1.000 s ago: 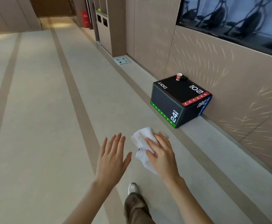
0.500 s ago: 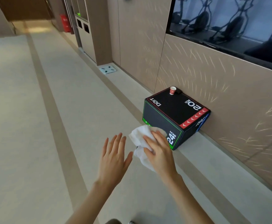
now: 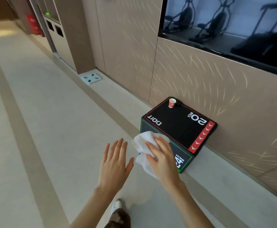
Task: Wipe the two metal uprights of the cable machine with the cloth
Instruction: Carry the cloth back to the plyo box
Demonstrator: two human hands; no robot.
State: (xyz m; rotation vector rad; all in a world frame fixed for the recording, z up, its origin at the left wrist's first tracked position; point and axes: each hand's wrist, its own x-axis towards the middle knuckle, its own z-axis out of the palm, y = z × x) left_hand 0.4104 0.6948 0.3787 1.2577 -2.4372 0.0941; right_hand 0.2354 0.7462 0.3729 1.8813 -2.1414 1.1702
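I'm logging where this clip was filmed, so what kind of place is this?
Most likely a gym corridor. A black plyo box marked 20 and 24 inch stands against the wall, a floor scale lies farther along, and exercise machines show in the dark panel above.

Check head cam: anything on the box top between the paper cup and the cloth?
No. In the head view, only the bare black top of the plyo box separates the paper cup from the white cloth held in the right hand.
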